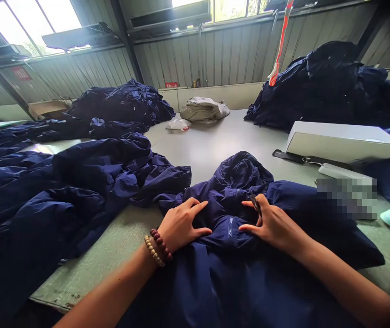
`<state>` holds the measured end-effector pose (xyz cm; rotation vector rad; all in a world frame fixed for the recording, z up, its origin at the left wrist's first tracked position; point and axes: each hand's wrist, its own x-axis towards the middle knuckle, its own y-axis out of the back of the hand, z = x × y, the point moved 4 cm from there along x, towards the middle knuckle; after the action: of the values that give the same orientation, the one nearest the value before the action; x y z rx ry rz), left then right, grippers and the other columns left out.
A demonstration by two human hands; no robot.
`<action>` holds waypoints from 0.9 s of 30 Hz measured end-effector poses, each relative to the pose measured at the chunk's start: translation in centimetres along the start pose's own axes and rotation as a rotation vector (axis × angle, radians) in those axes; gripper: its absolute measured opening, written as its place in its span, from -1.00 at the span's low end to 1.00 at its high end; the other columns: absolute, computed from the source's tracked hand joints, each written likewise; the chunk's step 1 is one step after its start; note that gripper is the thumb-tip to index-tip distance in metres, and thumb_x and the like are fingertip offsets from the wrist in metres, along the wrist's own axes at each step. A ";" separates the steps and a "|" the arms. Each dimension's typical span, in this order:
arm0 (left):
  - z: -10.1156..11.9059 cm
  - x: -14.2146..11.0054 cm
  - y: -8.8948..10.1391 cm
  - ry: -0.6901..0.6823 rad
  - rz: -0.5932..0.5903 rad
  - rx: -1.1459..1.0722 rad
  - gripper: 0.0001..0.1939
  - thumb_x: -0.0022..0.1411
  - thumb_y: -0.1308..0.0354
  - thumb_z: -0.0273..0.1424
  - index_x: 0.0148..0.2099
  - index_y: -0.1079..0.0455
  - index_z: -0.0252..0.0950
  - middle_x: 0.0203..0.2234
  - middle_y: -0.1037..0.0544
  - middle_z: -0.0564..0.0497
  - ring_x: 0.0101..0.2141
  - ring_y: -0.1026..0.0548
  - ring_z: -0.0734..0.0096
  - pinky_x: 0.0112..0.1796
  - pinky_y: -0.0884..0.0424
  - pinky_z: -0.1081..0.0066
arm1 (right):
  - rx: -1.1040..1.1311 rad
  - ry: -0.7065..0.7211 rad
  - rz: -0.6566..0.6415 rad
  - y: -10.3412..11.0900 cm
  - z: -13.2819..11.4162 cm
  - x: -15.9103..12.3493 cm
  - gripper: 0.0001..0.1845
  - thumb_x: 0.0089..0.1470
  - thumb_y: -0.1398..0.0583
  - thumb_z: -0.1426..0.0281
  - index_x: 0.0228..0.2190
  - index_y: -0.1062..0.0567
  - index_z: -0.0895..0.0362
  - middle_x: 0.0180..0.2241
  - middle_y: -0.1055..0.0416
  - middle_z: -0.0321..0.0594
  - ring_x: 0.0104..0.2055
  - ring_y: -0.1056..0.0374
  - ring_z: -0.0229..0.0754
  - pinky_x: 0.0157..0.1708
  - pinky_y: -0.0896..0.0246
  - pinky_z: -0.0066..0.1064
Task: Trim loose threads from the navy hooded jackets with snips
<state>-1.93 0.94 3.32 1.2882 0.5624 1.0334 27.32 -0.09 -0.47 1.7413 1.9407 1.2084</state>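
A navy hooded jacket is spread in front of me, its hood pointing away and a short zipper showing near its neck. My left hand rests on the jacket left of the zipper, thumb and forefinger spread apart; its other fingers are partly hidden. On the zipper's right side is my right hand, with small dark thread snips held in its curled fingers. The right thumb points at the zipper and lies close to the fabric.
Loose navy garments cover the left side. Big navy piles stand at the back left and back right. A beige bundle sits at the far middle. A white box and a white power strip lie at right.
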 end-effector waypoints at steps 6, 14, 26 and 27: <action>1.9 -0.7 0.5 0.142 0.073 0.218 -0.30 0.28 -0.32 0.17 0.24 -0.55 -0.22 0.23 -0.57 -0.18 0.14 -0.58 -0.09 0.10 -0.57 0.08 | -0.241 -0.233 -0.112 0.3 -0.8 0.0 -0.27 0.01 -0.44 -0.07 -0.08 -0.20 0.01 -0.05 -0.63 0.07 -0.02 -0.62 0.35 -0.13 -0.48 -0.04; 4.3 0.9 2.5 0.215 -0.107 0.335 -0.56 0.44 -0.23 0.00 0.01 -0.63 -0.27 -0.09 -0.71 -0.21 -0.09 -0.69 -0.11 -0.12 -0.57 0.08 | -0.201 -0.238 -0.175 0.8 -0.6 0.0 -0.18 0.00 -0.44 -0.10 0.00 -0.18 0.04 0.10 -0.56 0.16 0.13 -0.56 0.37 0.05 -0.48 0.02; 1.6 3.4 -3.3 -0.067 -0.198 0.074 0.16 0.30 -0.07 0.38 0.62 0.00 -0.29 0.59 -0.01 -0.20 0.58 0.09 -0.09 0.53 0.24 -0.13 | -0.239 -0.040 0.038 0.7 3.0 0.0 0.09 -0.05 -0.43 -0.25 0.24 -0.22 0.13 0.28 -0.40 0.24 0.39 -0.32 0.37 0.32 -0.38 0.14; 1.4 3.3 -3.6 -0.055 -0.200 0.060 0.23 0.24 -0.08 0.43 0.64 0.05 -0.28 0.60 0.06 -0.19 0.58 0.17 -0.10 0.53 0.29 -0.12 | -0.240 -0.014 0.044 0.6 3.5 0.2 0.11 -0.04 -0.42 -0.26 0.26 -0.21 0.13 0.29 -0.38 0.25 0.41 -0.29 0.37 0.36 -0.33 0.16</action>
<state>1.84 3.25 0.91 1.2806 0.6702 0.8187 30.08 1.44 -2.17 1.6712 1.6772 1.3765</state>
